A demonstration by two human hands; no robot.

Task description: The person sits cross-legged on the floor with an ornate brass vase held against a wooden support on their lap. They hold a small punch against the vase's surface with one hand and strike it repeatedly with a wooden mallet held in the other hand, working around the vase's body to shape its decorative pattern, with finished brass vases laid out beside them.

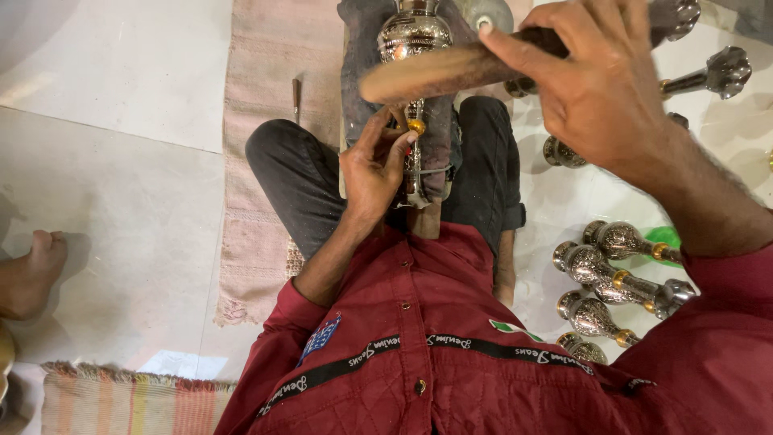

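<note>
I sit cross-legged on the floor in a dark red shirt. My left hand [373,165] pinches a thin tool against the neck of an engraved silver vase [415,36] that lies on a dark cloth over a wooden block between my knees. A small golden band [416,126] shows on the vase's stem by my fingertips. Raised above the vase is my right hand [600,89], closed around a blurred wooden mallet [439,72].
Several engraved silver vases with golden bands [616,278] lie on the white tiles at the right, more [713,76] at the upper right. A pinkish mat [262,145] holds a small metal tool [296,97]. Another person's bare foot [28,274] rests at the left. A striped rug [133,399] lies at the bottom left.
</note>
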